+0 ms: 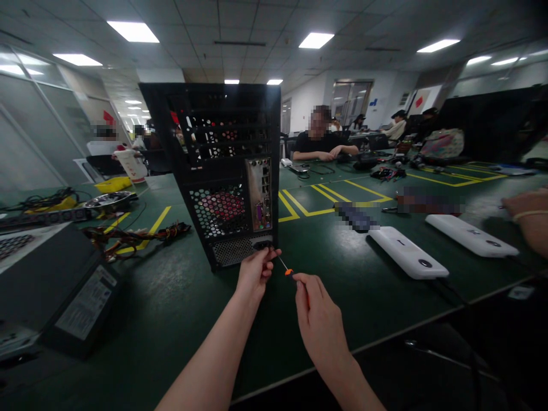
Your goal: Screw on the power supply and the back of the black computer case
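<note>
A black computer case [231, 165] stands upright on the green table, its back panel facing me. Ports line the metal I/O plate [258, 194], and red shows behind the honeycomb vent [218, 208]. My right hand [319, 311] is closed around the handle of a screwdriver [289, 273] with an orange collar. Its thin shaft points up and left to the case's lower right corner. My left hand [259, 267] is at that corner, fingers pinched by the shaft's tip below the power socket [262, 245]. Whatever is between those fingers is too small to make out.
A grey power supply [64, 285] sits at the left, its bundled cables [137, 234] behind it. Two white power banks [406, 251] lie at the right, near another person's hand [528, 220]. A person [319, 140] sits across the table. A paper cup [131, 165] stands back left.
</note>
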The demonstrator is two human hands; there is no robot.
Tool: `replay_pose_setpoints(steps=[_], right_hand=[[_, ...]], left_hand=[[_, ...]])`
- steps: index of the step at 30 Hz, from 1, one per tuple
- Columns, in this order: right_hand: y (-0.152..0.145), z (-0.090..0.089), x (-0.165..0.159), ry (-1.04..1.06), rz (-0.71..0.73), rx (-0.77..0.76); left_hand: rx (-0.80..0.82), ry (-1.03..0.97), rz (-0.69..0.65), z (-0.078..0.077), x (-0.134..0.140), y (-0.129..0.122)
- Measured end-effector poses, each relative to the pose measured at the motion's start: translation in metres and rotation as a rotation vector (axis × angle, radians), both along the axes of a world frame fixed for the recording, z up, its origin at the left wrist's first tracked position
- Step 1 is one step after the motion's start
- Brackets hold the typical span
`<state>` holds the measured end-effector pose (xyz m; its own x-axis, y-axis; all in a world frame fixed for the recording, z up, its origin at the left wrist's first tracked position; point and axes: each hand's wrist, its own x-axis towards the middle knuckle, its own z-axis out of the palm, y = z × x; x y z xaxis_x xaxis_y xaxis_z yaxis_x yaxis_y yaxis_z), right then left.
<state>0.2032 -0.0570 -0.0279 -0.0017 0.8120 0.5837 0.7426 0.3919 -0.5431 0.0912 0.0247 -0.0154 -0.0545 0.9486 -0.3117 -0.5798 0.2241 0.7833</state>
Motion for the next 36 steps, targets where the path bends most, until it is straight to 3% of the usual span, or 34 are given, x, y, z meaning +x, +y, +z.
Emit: replay_pose_setpoints(steps=[8,17,26,31,36], right_hand=[[-0.001,-0.009,-0.001,-0.059,-0.035,0.039],[0.000,-0.005,0.001,-0.032,-0.009,-0.029],[-0.002,-0.008,-0.005,-0.130,-0.046,0.016],[0.001,-0.007,-0.002,0.125,0.026,-0.194],[0.010,0.000,-0.003,0.850,0.251,-0.601]], left_hand=[[0.099,0.218,0.024,-0.007,0.001,0.002],[0.106,0.255,0.018,-0.009,0.000,0.002],[0.111,0.279,0.020,-0.010,0.000,0.002],[0.111,0.271,0.025,-0.009,0.000,0.001],[0.121,0.291,0.017,-0.008,0.000,0.000]])
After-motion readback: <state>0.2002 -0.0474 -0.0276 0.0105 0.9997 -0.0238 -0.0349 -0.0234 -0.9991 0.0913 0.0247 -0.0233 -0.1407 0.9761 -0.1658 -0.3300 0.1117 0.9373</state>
